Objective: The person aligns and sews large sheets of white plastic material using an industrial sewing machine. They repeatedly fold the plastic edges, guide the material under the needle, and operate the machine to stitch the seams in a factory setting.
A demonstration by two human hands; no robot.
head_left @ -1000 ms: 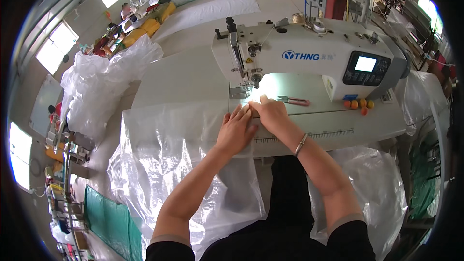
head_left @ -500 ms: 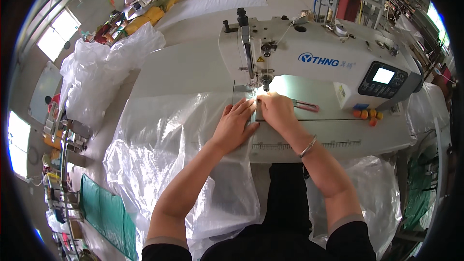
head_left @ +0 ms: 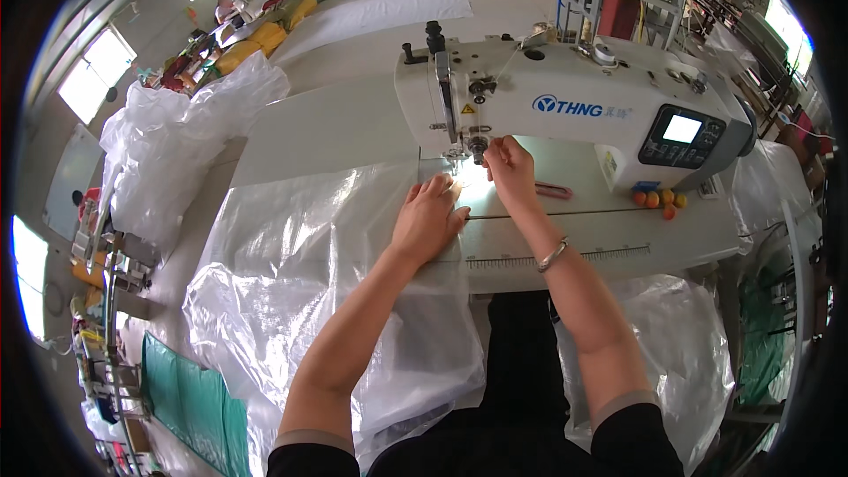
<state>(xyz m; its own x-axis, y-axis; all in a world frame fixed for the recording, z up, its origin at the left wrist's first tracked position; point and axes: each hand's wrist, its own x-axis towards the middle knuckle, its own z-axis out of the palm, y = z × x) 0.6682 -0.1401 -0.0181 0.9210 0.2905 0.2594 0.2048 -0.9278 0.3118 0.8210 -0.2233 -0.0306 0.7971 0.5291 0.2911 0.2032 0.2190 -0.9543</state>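
A white industrial sewing machine (head_left: 565,79) stands on a pale worktable, with a bright lamp glow around its needle area. Shiny translucent plastic sheeting (head_left: 300,221) covers the table's left half and drapes over the front edge. On its right margin my left hand (head_left: 428,223) lies flat, fingertips just short of the presser foot. My right hand (head_left: 511,172) is lifted beside the needle bar, right of it, with thumb and fingers curled together. Whatever those fingers pinch, if anything, is too small to make out. Red-handled thread snips (head_left: 554,191) rest on the machine bed behind my right wrist.
Several small orange and yellow round pieces (head_left: 661,200) sit near the machine's base, below its control panel (head_left: 682,135). A ruler scale (head_left: 574,256) runs along the table front. Bunched clear plastic (head_left: 163,159) rises at the left; more plastic (head_left: 654,362) hangs at the lower right.
My right hand has risen off the bed near the presser foot, up toward the needle bar. My left hand stays on the plastic sheeting. The whole view has shifted slightly.
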